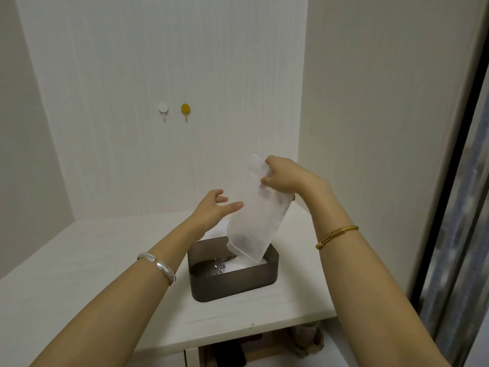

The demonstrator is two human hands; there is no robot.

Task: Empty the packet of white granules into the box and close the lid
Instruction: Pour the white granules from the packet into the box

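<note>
A dark brown box (232, 283) stands open on the white shelf, with white granules (238, 266) piled in its right half. A translucent white packet (254, 218) hangs upside down, its mouth inside the box. My right hand (285, 178) pinches the packet's upper end. My left hand (214, 210) is beside the packet's left edge with fingers spread, its fingertips touching the packet. A pale flat shape (215, 231) behind the box may be the lid; most of it is hidden.
The white shelf (92, 260) sits in an alcove with walls behind and to the right. Two round hooks, one white (163, 108) and one yellow (185, 109), hang on the back wall. A dark window frame (455, 207) runs down the right.
</note>
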